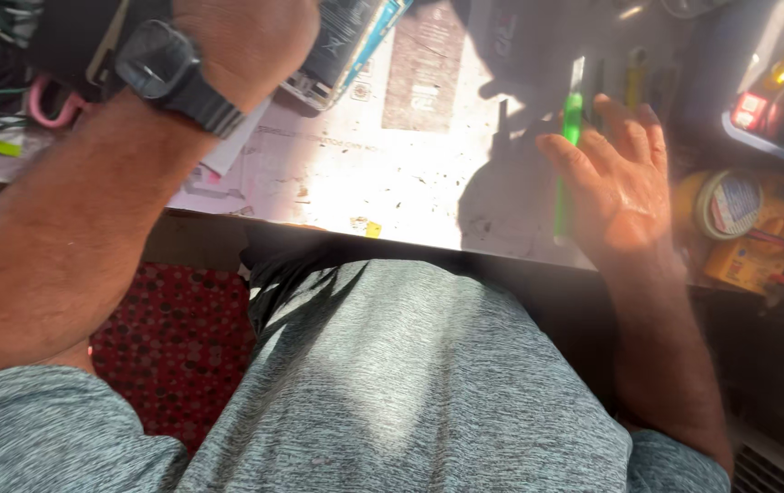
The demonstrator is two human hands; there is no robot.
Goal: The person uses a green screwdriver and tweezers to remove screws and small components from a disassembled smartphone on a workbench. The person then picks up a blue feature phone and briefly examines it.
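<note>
My left hand (246, 36) is raised at the top left, a black watch (173, 73) on its wrist, and it grips an opened phone (346, 46) with a blue edge, tilted over the work mat (392, 164). My right hand (620, 183) hovers over the mat's right edge with fingers spread, palm up. A green-handled tool (567, 155) lies along its thumb and fingers; I cannot tell whether the hand grips it or only touches it.
A roll of tape (730, 203) and a yellow meter (762, 242) sit at the right. A tray with small tools (775, 100) is at the far right. Cables and pink-handled scissors (50, 105) lie at the top left. My grey shirt and a red patterned seat (173, 347) fill the foreground.
</note>
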